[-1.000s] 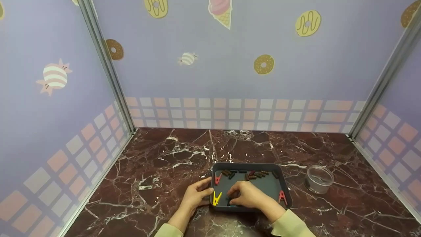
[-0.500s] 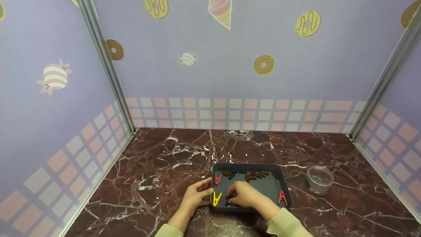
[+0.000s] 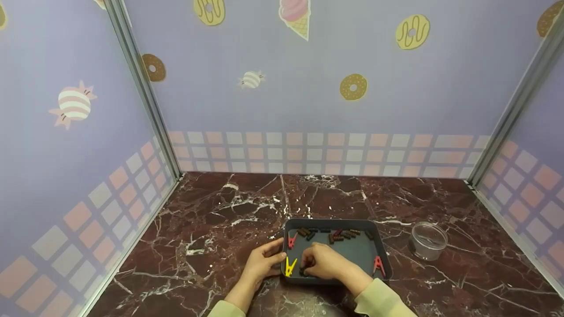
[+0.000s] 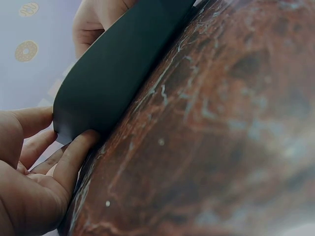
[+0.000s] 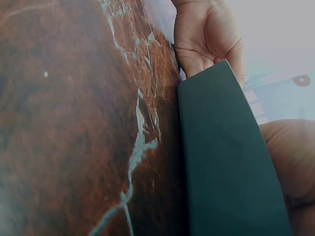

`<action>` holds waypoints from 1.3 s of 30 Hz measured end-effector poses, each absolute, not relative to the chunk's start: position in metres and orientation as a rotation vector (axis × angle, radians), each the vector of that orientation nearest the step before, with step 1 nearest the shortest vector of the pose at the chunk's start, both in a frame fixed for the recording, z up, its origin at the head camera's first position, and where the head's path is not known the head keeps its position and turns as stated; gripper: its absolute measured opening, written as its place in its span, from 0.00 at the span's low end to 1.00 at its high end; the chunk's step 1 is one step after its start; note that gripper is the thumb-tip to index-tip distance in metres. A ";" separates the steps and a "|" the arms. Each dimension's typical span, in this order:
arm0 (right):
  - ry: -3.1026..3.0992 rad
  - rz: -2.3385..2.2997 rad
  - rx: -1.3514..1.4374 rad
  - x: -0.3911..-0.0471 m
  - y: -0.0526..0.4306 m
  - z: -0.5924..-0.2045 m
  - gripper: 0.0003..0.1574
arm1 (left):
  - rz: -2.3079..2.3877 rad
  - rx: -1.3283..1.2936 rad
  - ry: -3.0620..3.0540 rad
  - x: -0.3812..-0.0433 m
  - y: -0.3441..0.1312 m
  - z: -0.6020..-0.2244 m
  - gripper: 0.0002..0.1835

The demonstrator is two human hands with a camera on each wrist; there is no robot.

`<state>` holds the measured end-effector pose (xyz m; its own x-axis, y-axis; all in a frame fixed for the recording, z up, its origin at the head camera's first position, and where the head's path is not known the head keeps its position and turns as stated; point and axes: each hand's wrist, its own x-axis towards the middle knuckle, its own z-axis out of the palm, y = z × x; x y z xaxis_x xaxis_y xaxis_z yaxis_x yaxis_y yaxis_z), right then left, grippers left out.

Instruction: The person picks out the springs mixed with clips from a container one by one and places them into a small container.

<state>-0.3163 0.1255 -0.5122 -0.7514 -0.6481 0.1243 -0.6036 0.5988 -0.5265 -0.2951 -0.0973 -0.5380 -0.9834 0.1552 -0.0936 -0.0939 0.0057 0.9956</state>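
My left hand (image 3: 260, 263) grips the left side of a dark grey rectangular tray (image 3: 361, 257), its thumb at the rim. In the left wrist view its fingers (image 4: 74, 160) bear on the tray's outer corner. My right hand (image 3: 326, 262) is inside the tray at the near left, fingers bent down, pinching a small dark piece (image 3: 303, 271) mostly hidden by the fingertips. Beside it lies a yellow clip (image 3: 290, 267). Small ridged brown cylinders (image 3: 348, 234) and darker ones (image 3: 311, 236) lie along the tray's far side. The right wrist view shows mainly the tray's outer wall (image 5: 221, 162).
One red clip (image 3: 291, 241) is at the tray's left wall, another red clip (image 3: 378, 266) at its right. A clear round tub (image 3: 428, 241) stands right of the tray on the dark red marbled table (image 3: 220, 211). Patterned panels (image 3: 308, 105) enclose the back and sides.
My right hand has shifted slightly left within the tray, toward the yellow clip, with the small dark piece at its fingertips. The left hand and the tray stay in place.
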 end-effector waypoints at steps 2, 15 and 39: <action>2.736 -0.867 -1.075 -0.317 0.126 -0.513 0.07 | 2.105 0.062 2.085 -0.296 -0.097 -0.538 0.30; 2.675 -1.093 -0.904 -0.321 0.136 -0.515 0.05 | 2.112 0.065 2.072 -0.296 -0.097 -0.539 0.30; 2.688 -1.425 -0.730 -0.318 0.206 -0.491 0.07 | 2.112 0.075 2.108 -0.296 -0.097 -0.541 0.29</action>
